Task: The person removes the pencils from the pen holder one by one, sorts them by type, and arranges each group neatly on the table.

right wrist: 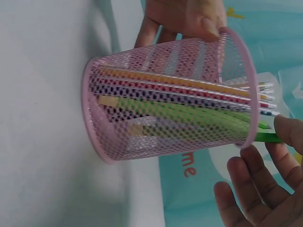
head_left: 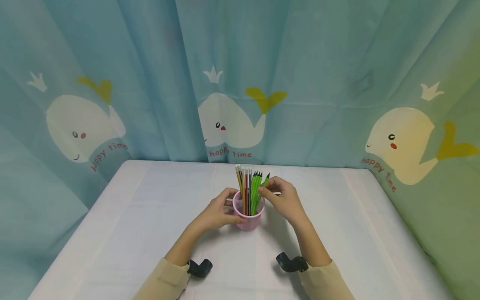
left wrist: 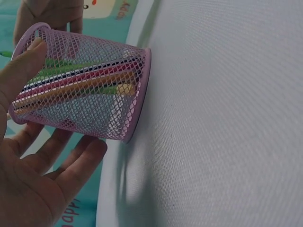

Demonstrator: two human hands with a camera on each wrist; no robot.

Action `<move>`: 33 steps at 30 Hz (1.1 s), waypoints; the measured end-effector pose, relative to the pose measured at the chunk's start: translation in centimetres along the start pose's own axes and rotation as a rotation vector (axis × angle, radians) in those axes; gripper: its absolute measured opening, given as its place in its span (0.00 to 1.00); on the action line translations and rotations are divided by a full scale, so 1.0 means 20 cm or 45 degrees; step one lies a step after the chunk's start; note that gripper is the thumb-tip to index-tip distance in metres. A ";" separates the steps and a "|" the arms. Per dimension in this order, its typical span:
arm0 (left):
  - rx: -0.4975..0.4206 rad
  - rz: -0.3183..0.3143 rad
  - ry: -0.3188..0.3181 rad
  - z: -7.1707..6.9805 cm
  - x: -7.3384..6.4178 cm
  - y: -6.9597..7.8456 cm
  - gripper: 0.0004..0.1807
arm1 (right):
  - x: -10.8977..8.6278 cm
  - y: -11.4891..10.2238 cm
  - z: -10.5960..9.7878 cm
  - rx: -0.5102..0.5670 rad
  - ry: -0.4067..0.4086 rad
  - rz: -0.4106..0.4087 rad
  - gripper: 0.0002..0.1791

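Observation:
A pink mesh pencil cup (head_left: 249, 225) stands upright on the table. My left hand (head_left: 214, 214) holds it from the left, thumb at the near side near the rim and fingers round the far side. My right hand (head_left: 285, 201) is at the right of the rim and pinches a green pencil (right wrist: 267, 137) between thumb and forefinger. That pencil's lower end shows inside the cup through the mesh. Several more green pencils (head_left: 256, 183), dark tips up, lean beside it. Striped pencils (head_left: 243, 185) with white eraser ends up stand at the cup's left.
A white cloth covers the table (head_left: 150, 216). Behind it hangs a blue-green curtain (head_left: 322, 62) printed with whales. A black wrist mount (head_left: 200, 268) is on the left wrist and another black mount (head_left: 290, 262) on the right, both at the beige cuffs.

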State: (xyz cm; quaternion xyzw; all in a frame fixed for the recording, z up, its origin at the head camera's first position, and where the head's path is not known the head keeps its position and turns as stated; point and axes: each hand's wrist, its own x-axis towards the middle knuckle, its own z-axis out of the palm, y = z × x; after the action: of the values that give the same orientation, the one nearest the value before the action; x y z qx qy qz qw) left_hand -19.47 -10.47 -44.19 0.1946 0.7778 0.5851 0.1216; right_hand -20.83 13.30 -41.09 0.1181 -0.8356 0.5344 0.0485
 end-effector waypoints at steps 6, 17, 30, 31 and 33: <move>-0.002 0.004 0.010 0.01 0.00 0.00 0.40 | -0.02 -0.03 -0.04 0.132 -0.011 -0.029 0.11; 0.032 -0.014 0.020 0.01 0.00 -0.01 0.41 | -0.05 -0.10 -0.13 0.312 0.034 -0.129 0.10; 0.019 0.010 0.005 0.01 0.00 -0.01 0.40 | -0.05 -0.13 -0.19 0.507 0.046 -0.133 0.13; 0.019 0.011 0.004 0.01 0.00 -0.01 0.40 | -0.05 -0.13 -0.19 0.516 0.054 -0.130 0.13; 0.020 0.017 0.002 0.01 0.00 -0.01 0.40 | -0.06 -0.13 -0.19 0.527 0.069 -0.122 0.15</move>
State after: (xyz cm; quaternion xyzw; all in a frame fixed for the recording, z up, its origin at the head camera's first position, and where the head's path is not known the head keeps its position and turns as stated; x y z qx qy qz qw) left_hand -19.44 -10.36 -44.48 0.2004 0.7812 0.5798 0.1155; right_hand -19.25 15.90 -37.37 0.1506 -0.6998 0.6947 0.0711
